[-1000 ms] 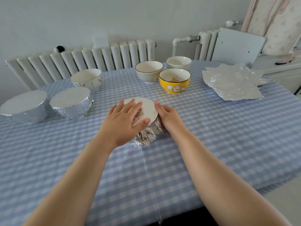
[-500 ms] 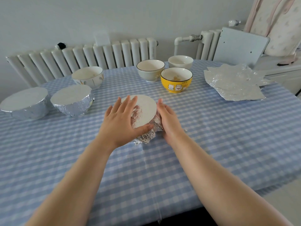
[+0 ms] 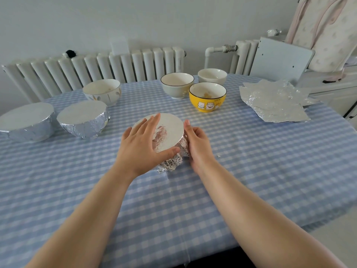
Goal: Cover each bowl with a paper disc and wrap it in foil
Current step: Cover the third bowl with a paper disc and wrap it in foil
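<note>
Two foil-wrapped bowls sat at the left of the table, side by side and close together: the larger wrapped bowl at the far edge, the smaller wrapped bowl just right of it. Behind them stood a white bowl with a leaf pattern, uncovered. At centre, the bowl being wrapped rested on the blue-checked cloth, tilted toward the camera, a white paper disc over its mouth and crumpled foil gathered round its sides and partly over the disc. The left hand lay on the disc's left part, fingers straight and spread, thumb hooked under the near rim against the foil. The right hand pressed the foil on the bowl's right side, fingers loosely bent along it. Farther back were three more open bowls: a pale bowl with dark rim, a yellow bowl printed with three cartoon cats and small lettering too small to read, and a plain white bowl. Count: seven bowls, two finished, one in hand, four open. At right lay a stack of foil sheets, flat, number not countable.
</note>
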A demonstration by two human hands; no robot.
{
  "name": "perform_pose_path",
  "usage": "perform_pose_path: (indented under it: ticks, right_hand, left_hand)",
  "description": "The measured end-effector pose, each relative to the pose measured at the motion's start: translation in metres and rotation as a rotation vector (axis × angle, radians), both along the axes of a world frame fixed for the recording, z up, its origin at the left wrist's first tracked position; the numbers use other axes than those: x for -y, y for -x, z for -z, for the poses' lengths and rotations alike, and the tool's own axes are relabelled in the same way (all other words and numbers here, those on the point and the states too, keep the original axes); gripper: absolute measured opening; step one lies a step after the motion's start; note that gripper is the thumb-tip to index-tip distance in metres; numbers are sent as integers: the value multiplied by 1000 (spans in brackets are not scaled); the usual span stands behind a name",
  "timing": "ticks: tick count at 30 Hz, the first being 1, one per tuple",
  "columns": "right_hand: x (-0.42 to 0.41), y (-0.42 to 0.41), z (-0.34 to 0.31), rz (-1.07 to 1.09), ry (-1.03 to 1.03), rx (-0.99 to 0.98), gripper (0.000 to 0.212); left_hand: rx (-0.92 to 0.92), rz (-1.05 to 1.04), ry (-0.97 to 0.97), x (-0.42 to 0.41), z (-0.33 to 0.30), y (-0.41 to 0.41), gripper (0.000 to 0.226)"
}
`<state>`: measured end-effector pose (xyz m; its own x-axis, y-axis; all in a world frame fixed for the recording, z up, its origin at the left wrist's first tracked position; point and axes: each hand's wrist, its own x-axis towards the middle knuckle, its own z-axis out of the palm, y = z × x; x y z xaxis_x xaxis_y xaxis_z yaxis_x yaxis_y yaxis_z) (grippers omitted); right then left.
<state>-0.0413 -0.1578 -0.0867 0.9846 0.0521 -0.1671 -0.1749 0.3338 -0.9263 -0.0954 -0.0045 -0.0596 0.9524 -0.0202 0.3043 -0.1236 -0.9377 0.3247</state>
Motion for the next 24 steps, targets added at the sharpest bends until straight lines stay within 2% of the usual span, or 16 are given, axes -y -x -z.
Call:
perform_pose_path:
  ticks: [10,15,20,24]
  right_hand:
    - [-3,-5,1,38,120,40,36]
    - [-6,-5,0,78,145,38,27]
    - [-7,-6,2,91,155,40,9]
    - [-9,-6,3,101,158,36,8]
  left_hand:
    - [13,-19,52,-4,4,3,114]
    - [48,-17,68,-2,1,2,113]
    - [34,-15,101,0,-1,3,114]
    - [44,-13,118,-2,-1,4,115]
